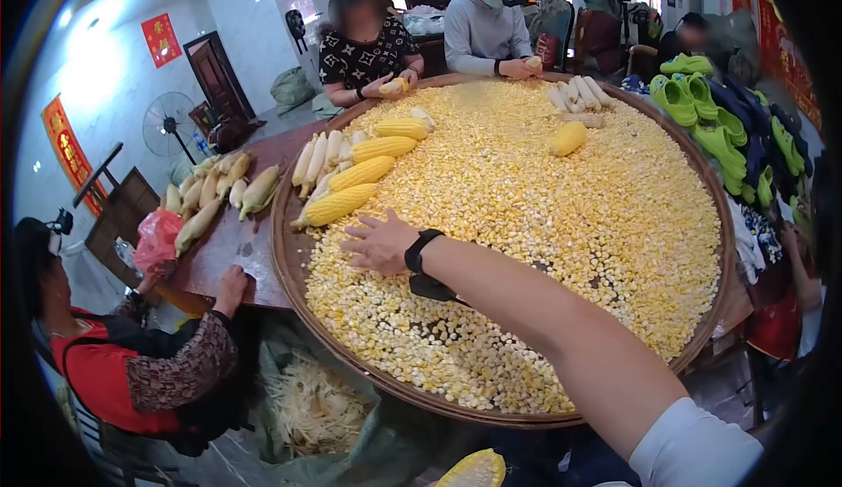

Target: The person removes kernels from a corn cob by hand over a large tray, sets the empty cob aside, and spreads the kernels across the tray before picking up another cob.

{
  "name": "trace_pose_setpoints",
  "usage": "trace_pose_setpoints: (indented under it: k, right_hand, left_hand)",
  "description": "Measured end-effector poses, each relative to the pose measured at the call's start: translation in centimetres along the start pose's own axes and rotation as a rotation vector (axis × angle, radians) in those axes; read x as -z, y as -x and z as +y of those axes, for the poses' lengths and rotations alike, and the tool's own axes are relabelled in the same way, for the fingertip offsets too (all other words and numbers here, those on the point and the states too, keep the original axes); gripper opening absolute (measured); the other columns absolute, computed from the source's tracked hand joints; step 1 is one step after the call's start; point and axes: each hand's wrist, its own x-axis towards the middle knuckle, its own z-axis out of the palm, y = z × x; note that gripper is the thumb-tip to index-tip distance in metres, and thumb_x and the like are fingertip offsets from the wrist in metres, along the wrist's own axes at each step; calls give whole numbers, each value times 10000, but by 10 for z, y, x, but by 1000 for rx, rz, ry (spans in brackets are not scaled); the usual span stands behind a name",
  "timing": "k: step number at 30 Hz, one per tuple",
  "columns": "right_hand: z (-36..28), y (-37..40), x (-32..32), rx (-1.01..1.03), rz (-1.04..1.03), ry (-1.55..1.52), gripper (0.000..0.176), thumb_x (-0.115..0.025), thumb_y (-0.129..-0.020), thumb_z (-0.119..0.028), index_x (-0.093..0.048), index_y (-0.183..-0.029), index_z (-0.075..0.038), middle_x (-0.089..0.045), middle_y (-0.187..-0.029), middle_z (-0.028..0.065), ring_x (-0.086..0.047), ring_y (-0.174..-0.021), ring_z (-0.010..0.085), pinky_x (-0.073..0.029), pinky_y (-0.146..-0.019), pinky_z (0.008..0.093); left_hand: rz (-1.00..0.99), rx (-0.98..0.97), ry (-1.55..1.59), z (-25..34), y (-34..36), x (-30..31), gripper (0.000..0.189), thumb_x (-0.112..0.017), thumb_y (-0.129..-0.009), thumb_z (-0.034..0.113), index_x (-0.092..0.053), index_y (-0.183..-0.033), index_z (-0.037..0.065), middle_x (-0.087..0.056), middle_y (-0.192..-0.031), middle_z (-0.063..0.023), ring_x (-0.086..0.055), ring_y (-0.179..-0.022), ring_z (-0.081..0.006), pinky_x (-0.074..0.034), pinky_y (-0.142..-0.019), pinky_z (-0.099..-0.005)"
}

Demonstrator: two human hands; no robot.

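Observation:
My right hand (381, 243) rests palm down on loose corn kernels near the left part of a big round tray (285, 255), fingers spread and holding nothing. A black band (423, 255) circles the wrist. Just beyond the fingertips lie several yellow ears of corn (342, 203), side by side. Pale stripped cobs (323, 156) are piled behind them. Yellow and white kernels (526, 224) cover most of the tray. At the bottom edge shows part of another ear of corn (475, 469); what supports it is out of sight. My left hand is not visible.
Unhusked corn (203, 193) and a pink plastic bag (158, 240) lie on a side table (263, 259), beside a seated person (132, 355). Two people (491, 18) hold corn across the tray. Below sits a green sack (386, 443) of husks. Green clogs (674, 101) hang right.

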Motion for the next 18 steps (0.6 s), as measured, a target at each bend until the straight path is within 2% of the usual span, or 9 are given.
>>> trace_pose_setpoints:
  k: [3,5,7,9,11,13,17,18]
  right_hand:
    - [28,41,6,-22,95,-123,687,-348,-1204,-633,-386,-1788,-273,-330,-1869,102,-292,-1715,431,-267,-1334,754]
    - [51,79,14,-52,-43,-135,688,-374,-1206,-623,-363,-1796,-270,-278,-1890,135,-293,-1717,431,-286,-1357,667]
    - [88,107,-17,-4,36,-99,683,-472,-1177,-581,-368,-1783,-286,-349,-1862,102,-398,-1652,434,-371,-1306,674]
    - [108,161,-19,-24,-8,-25,682,-466,-1188,-563,-350,-1794,-274,-350,-1860,115,-395,-1656,434,-369,-1320,635]
    - [115,213,-9,-30,-40,124,696,-481,-1192,-561,-319,-1808,-278,-347,-1860,125,-386,-1667,427,-365,-1330,606]
    - [108,257,-1,-6,5,114,699,-510,-1188,-555,-352,-1800,-254,-349,-1851,177,-390,-1662,441,-367,-1332,595]
    - [36,323,-1,296,93,-258,674,-543,-1185,-532,-429,-1766,-211,-358,-1826,250,-415,-1636,478,-379,-1328,596]
    - [13,340,-2,392,121,-343,664,-550,-1185,-524,-451,-1754,-197,-363,-1818,268,-425,-1625,490,-382,-1328,592]
  left_hand:
    - [33,37,246,-12,2,-13,727,-978,-820,152,-616,-1438,27,-757,-1247,-126,-751,-1101,-192,-610,-977,-368]
    - [52,11,458,-38,6,-22,711,-966,-814,129,-624,-1428,22,-748,-1254,-130,-743,-1109,-196,-606,-985,-367]
    - [19,-89,235,-23,-1,-12,724,-959,-805,110,-618,-1437,18,-739,-1266,-134,-738,-1117,-209,-603,-990,-367]
    - [5,-180,104,-30,-3,-7,740,-964,-787,101,-622,-1438,15,-727,-1291,-132,-735,-1123,-230,-592,-1023,-372]
    - [-8,-274,23,-20,-6,-5,774,-943,-811,65,-568,-1486,9,-721,-1288,-149,-742,-1100,-239,-637,-937,-389]
    - [-72,-216,159,-36,-4,-8,806,-916,-832,27,-511,-1529,6,-714,-1278,-170,-756,-1062,-248,-662,-843,-396]
    - [-164,-142,181,-43,0,-13,856,-867,-861,-35,-417,-1588,3,-688,-1284,-207,-778,-980,-258,-678,-688,-393]
    - [-164,-118,245,-45,2,-15,861,-875,-854,-30,-421,-1585,-2,-675,-1304,-216,-785,-941,-259,-679,-687,-391]
